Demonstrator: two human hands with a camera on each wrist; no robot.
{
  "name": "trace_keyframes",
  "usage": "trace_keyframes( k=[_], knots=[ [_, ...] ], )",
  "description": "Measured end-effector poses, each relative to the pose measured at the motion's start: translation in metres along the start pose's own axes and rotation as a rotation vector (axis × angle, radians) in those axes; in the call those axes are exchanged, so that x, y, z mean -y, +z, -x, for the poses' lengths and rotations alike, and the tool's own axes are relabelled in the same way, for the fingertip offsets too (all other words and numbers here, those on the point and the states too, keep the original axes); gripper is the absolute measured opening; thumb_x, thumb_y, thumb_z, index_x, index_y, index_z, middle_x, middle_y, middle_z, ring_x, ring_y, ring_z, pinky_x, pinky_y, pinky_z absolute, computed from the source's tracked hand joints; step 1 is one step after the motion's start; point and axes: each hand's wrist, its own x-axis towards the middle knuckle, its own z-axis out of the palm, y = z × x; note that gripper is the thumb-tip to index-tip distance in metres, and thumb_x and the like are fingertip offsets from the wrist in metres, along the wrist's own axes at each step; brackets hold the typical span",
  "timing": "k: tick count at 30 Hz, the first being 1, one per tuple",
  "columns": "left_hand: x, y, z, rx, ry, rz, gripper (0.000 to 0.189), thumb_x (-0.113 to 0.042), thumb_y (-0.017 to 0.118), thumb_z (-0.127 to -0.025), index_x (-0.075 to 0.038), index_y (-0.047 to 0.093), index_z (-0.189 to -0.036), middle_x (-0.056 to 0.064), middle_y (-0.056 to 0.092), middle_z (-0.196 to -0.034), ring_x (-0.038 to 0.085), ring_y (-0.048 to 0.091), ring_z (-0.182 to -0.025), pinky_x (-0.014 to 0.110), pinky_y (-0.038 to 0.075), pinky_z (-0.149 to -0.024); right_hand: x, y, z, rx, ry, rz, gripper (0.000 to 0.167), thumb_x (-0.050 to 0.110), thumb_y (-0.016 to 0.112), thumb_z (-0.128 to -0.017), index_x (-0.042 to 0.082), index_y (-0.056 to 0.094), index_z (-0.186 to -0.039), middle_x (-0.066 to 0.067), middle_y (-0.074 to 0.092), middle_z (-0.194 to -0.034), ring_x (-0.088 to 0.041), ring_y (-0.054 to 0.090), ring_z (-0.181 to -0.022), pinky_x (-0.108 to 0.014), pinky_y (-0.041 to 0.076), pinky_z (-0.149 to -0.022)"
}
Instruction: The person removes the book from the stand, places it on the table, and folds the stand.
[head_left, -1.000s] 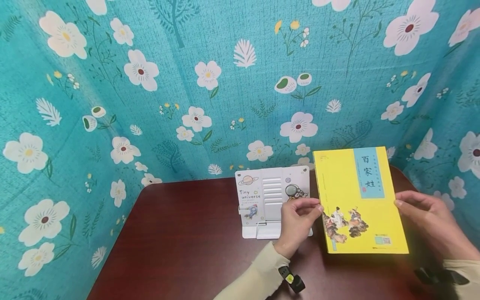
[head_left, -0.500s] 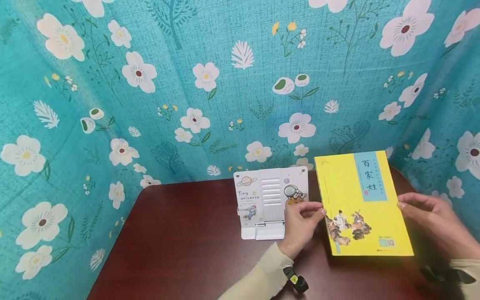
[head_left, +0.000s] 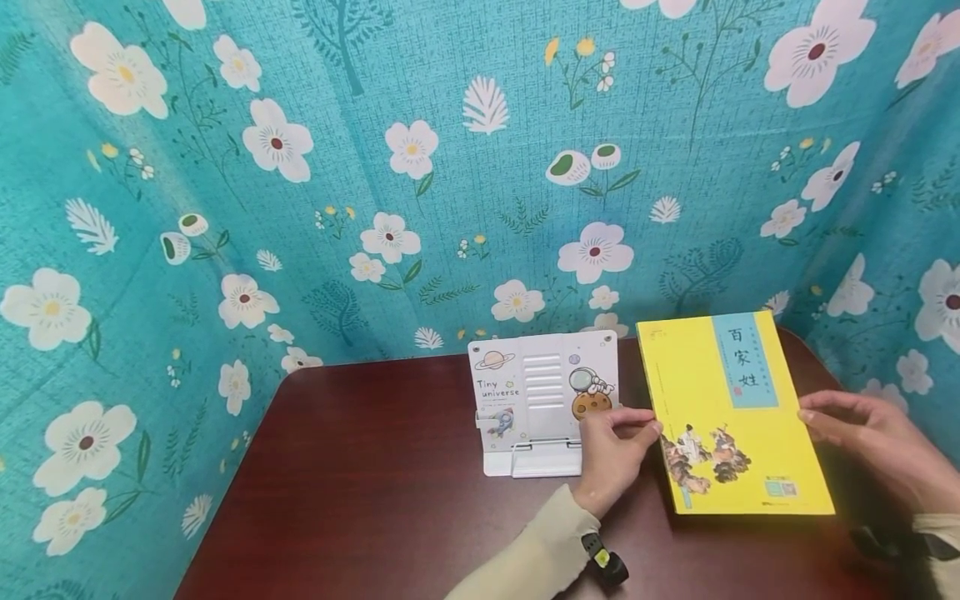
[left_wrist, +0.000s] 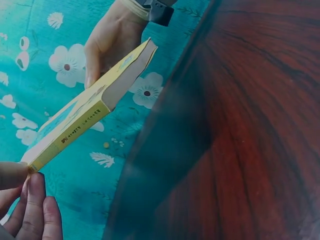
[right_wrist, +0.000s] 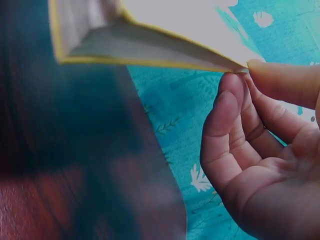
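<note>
over table (head_left: 360,483): bk (head_left: 731,421) btwn l hand (head_left: 617,450) & r hand (head_left: 873,440), both pinching edges

The left grip (head_left: 613,454) pinches with its thumb and fingertips. Well to its right, the right grip (head_left: 873,429) pinches too, thumb (right_wrist: 285,82) against fingers (right_wrist: 220,120). The left arm (head_left: 528,546) slants back and left from the left grip.

Between the left hand (head_left: 617,454) and right hand (head_left: 870,437), the book (head_left: 731,421) is bright yellow with a light-blue panel (head_left: 743,361) and black characters. Just beyond the left hand, the stand (head_left: 545,398) is white, printed with an orange-brown moon. Beneath both, the tabletop (head_left: 375,475) is dark reddish-brown, streaked darker; behind them, teal fabric (head_left: 480,187) bears white flowers.
</note>
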Motion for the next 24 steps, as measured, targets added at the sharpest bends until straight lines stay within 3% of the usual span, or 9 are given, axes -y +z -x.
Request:
trace_keyframes(
  k=[9,24],
  knots=[
    [0.010,0.007,0.001,-0.008,-0.017,-0.071,0.009,-0.007,0.083,-0.087,-0.010,0.084,-0.096,-0.001,0.080,-0.088,-0.007,0.068,-0.070,0.013,0.057,-0.066,-0.012,-0.002,-0.013,0.010,0.019,0.089,0.051,0.035,0.056,-0.108,-0.012,0.058,-0.127,0.012,0.077,-0.094,-0.009,0.072,-0.081,-0.021,0.051,-0.068],
    [0.020,0.012,0.003,0.025,-0.045,-0.119,0.011,-0.003,0.082,-0.086,-0.008,0.083,-0.096,0.001,0.081,-0.082,-0.012,0.064,-0.066,0.011,0.055,-0.063,-0.022,-0.001,-0.019,0.019,0.044,0.107,0.053,0.031,0.058,-0.107,-0.017,0.056,-0.128,0.011,0.077,-0.094,-0.008,0.070,-0.079,-0.022,0.050,-0.067]
  ],
)
